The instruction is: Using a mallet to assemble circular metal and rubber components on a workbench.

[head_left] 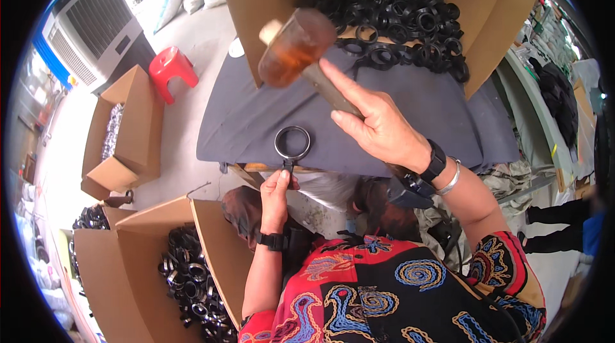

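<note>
My right hand [384, 122] is closed round the handle of a mallet [298, 45] with an amber-brown head, raised above the cloth-covered table and slightly blurred. Between the fingers and thumb of my left hand [275, 192], at the table's near edge, is the short stem of a black ring-shaped part [278, 148]. The ring has a shiny inner rim and lies over the dark grey cloth [243, 112]. The mallet head is apart from the ring, farther away from me.
A tipped cardboard box [500, 29] at the table's back spills many black rings [397, 16]. Another open box [128, 272], at lower left, holds similar rings with stems [195, 279]. Beyond are a carton [144, 119], a red stool [172, 71] and an air cooler [96, 23].
</note>
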### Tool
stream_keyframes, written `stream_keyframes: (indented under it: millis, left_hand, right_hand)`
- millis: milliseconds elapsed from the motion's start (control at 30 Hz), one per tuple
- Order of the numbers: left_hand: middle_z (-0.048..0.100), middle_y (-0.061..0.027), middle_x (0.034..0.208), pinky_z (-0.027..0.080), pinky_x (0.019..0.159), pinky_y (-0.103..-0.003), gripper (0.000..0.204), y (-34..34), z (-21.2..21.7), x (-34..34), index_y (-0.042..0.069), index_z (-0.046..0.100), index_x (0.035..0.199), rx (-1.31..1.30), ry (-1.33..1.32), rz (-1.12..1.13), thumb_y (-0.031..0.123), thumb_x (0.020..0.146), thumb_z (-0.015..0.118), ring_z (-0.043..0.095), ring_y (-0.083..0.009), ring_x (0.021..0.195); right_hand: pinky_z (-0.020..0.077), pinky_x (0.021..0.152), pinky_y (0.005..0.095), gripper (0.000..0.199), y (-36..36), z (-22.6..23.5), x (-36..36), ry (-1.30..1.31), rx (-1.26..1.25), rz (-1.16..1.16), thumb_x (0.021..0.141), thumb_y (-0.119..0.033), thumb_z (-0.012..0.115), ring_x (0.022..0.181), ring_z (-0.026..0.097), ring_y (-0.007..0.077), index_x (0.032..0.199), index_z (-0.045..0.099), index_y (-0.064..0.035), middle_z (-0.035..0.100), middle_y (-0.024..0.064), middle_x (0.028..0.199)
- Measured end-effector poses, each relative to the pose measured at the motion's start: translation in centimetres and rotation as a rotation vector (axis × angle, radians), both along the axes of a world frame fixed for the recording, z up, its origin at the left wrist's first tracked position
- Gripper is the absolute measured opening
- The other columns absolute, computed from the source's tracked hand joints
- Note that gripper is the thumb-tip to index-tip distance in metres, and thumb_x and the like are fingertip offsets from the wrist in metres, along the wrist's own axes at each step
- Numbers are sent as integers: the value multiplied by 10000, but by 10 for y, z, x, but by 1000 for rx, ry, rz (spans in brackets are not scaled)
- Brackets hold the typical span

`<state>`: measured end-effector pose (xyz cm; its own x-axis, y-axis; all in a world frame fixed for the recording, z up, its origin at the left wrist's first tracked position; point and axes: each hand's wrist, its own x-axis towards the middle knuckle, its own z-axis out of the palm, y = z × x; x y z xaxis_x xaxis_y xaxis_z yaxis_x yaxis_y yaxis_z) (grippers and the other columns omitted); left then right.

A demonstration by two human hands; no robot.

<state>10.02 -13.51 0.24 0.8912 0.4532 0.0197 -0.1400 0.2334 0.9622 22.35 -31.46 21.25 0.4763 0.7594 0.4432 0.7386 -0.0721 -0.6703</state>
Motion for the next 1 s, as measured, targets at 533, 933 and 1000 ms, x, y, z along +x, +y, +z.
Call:
stream_keyframes:
  millis: [533,933,1000]
  left_hand:
    - [615,-51,722,445,713,-280,352,-2,8,4,25,619,790,35,11,-44,333,945,551,581,-145,695]
    - [619,-50,737,478,726,-295,335,6,-5,1,30,625,816,7,4,-76,310,969,520,593,-147,720]
    - [624,-41,723,460,718,-281,336,2,-4,0,37,627,795,0,22,-62,313,962,532,584,-130,716]
  right_hand:
    - [533,745,326,692,-17,-97,4,158,-213,-179,904,-31,504,747,652,209,1501,168,-128,641,173,1102]
    - [471,705,427,748,-52,-99,-9,52,-248,-35,829,-42,594,708,589,373,1484,240,-117,567,192,756]
    - [473,687,415,737,-50,-87,-16,23,-141,-28,836,-35,584,698,588,367,1484,243,-124,577,190,796]
